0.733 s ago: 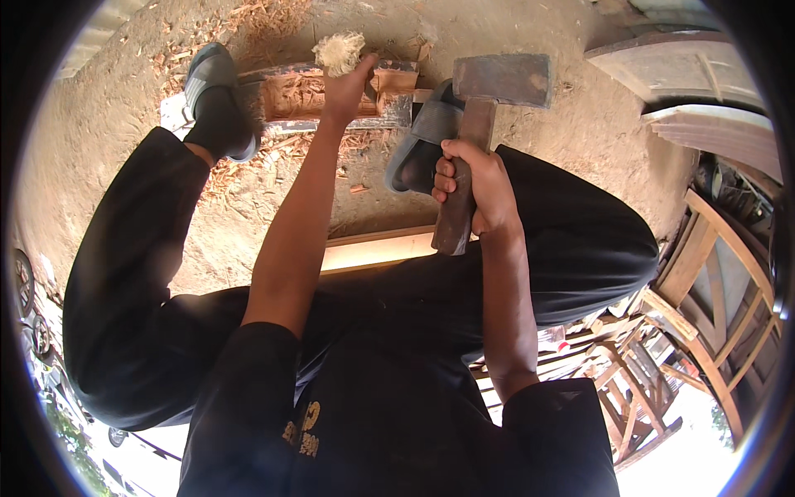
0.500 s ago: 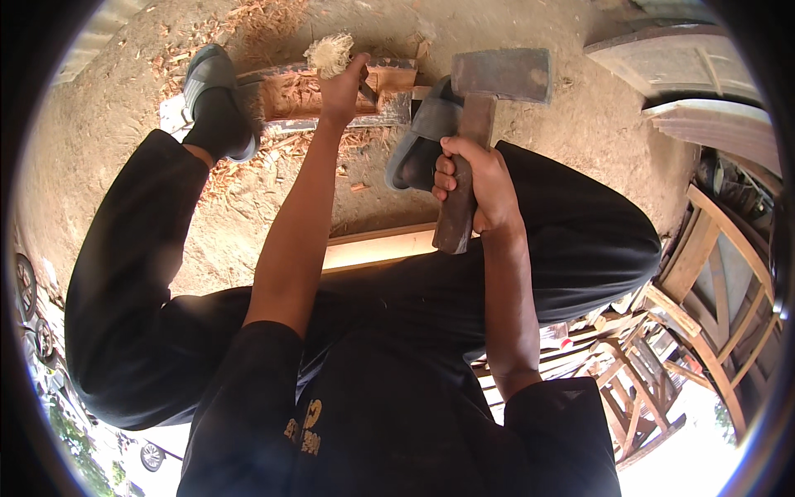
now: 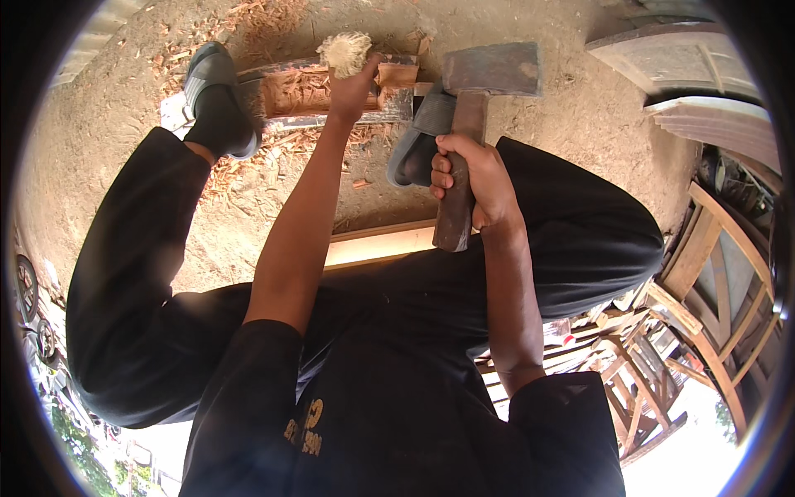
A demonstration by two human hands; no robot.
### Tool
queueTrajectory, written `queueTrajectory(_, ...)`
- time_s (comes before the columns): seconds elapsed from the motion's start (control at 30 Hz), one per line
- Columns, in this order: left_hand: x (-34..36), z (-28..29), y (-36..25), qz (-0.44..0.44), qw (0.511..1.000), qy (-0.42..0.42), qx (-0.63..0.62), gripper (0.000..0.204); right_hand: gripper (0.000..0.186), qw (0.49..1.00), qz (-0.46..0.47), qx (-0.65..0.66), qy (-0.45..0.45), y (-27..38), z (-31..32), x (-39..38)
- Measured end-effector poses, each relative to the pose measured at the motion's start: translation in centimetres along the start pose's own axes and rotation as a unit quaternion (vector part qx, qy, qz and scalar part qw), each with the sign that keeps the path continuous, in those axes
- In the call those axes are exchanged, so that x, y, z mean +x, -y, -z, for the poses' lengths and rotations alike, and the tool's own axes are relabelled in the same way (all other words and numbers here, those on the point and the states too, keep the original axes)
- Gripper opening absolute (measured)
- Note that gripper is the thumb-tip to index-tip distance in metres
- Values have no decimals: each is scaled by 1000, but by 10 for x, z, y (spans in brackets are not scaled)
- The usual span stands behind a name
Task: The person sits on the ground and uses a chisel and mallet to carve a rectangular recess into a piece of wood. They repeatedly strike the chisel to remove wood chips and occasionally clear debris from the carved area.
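Note:
My left hand (image 3: 353, 93) is closed around a chisel, whose frayed, fibrous pale handle end (image 3: 344, 55) sticks up above the fist. Its blade is mostly hidden behind the hand, over the right part of a hollowed wooden block (image 3: 389, 109). Reddish chips fill much of the block's long recess. In my right hand (image 3: 489, 182) is a heavy wooden mallet (image 3: 492, 69), gripped by its thick handle. The mallet's blocky head is raised beyond the fist, to the right of the block and apart from the chisel.
My left shoe (image 3: 210, 76) and right shoe (image 3: 422, 137) rest at the block's two ends. Wood chips (image 3: 257, 161) litter the dirt floor (image 3: 571, 124). A pale board (image 3: 381, 245) lies near my lap. Curved wooden panels (image 3: 675, 62) and wooden frames (image 3: 704, 257) stand on the right.
My left hand has shifted slightly right along the recess with the chisel, and the blade is now less visible. The mallet head has moved slightly left and away from me.

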State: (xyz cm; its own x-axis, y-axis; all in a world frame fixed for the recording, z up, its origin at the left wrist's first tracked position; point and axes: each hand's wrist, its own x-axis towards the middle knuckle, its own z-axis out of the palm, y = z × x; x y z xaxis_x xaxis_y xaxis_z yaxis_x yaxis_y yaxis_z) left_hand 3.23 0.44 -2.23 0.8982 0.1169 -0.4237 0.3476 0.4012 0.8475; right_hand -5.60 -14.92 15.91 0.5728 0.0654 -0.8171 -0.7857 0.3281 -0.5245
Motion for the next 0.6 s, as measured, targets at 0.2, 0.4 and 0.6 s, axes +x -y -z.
queueTrajectory(0.2,2,-9,40,-298,945,9,135,28,19,999,10,-32,0,0,-2,-3)
queueTrajectory(0.4,-1,-24,74,-424,867,-1,261,29,17,997,38,-68,-25,2,-4,-12)
queueTrajectory(0.6,-39,-39,25,-324,935,-52,133,41,18,987,94,-123,-50,13,-16,-47)
